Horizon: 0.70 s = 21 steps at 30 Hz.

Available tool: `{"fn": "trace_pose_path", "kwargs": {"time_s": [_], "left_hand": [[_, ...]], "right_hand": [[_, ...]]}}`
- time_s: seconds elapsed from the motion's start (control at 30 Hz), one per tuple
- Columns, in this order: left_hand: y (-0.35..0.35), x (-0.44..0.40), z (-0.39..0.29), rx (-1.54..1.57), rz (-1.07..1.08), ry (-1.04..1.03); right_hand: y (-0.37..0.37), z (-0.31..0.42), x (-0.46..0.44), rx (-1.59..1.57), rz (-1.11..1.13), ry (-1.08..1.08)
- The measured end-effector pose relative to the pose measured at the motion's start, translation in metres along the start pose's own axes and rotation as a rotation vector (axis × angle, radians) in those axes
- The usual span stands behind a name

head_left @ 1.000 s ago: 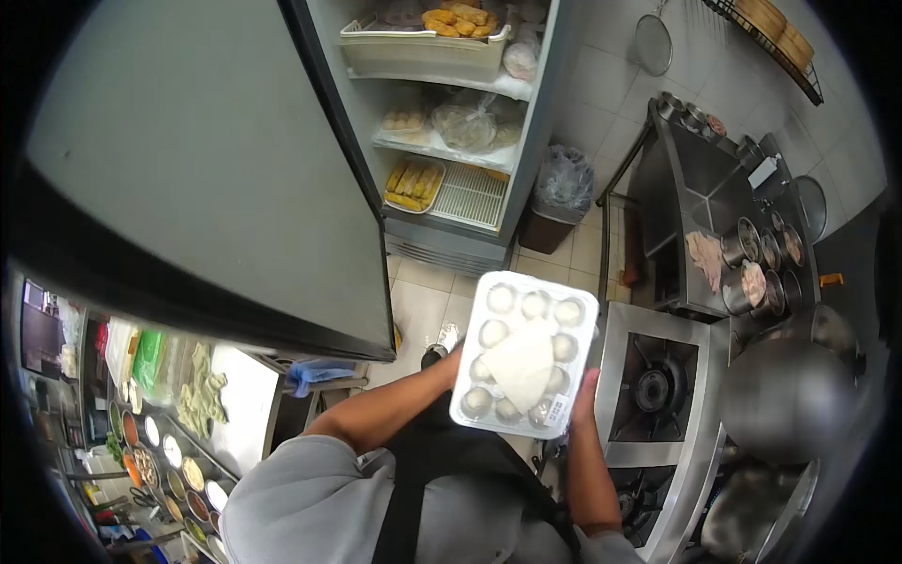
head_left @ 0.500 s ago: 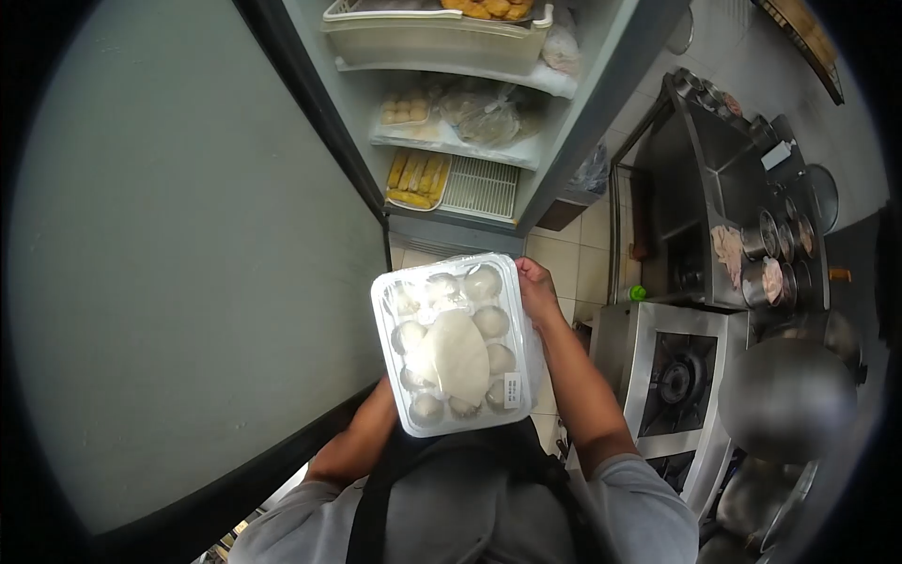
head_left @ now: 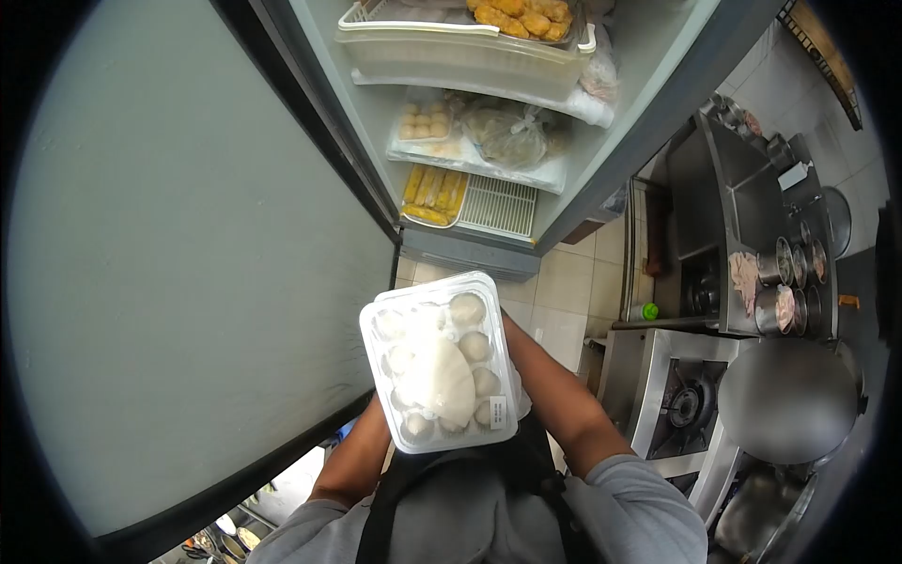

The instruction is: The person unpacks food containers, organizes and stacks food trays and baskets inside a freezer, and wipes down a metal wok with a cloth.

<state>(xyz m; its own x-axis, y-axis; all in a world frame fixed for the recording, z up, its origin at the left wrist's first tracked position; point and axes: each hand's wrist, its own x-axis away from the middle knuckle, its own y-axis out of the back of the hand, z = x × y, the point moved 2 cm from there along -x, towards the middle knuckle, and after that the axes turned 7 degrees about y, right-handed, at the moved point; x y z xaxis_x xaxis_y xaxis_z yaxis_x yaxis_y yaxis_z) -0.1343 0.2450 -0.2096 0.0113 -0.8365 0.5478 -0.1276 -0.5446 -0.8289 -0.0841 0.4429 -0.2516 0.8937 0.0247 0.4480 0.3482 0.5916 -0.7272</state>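
Head view: tray (head_left: 439,371) lengthwise toward fridge (head_left: 470,252), slightly leftward.

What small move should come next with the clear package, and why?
I'd probably ease the clear package towards the wire rack: the fridge door stands open, and the rack shows bare space beside the yellow food.

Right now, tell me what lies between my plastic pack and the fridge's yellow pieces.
Between the pack and the yellow pieces, the head view shows the fridge's grey base and a strip of tiled floor.
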Motion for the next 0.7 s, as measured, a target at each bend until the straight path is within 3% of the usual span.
{"fn": "trace_pose_path", "kwargs": {"time_s": [0.17,0.4,0.5,0.6,0.7], "left_hand": [[0.006,-0.008,0.013,0.056,-0.028,0.026],[0.0,-0.024,0.032,0.117,-0.067,0.029],[-0.011,-0.039,0.019,0.106,-0.062,0.012],[-0.023,-0.063,0.005,0.11,-0.045,0.003],[-0.031,-0.092,0.0,0.127,-0.021,0.023]], "right_hand": [[0.009,-0.031,0.024,0.084,0.128,-0.044],[0.049,-0.017,0.037,0.263,0.092,0.077],[0.084,-0.005,0.041,0.372,-0.125,0.294],[0.113,0.024,0.059,0.152,-0.445,0.413],[0.116,0.032,0.072,0.199,-0.036,0.271]]}}
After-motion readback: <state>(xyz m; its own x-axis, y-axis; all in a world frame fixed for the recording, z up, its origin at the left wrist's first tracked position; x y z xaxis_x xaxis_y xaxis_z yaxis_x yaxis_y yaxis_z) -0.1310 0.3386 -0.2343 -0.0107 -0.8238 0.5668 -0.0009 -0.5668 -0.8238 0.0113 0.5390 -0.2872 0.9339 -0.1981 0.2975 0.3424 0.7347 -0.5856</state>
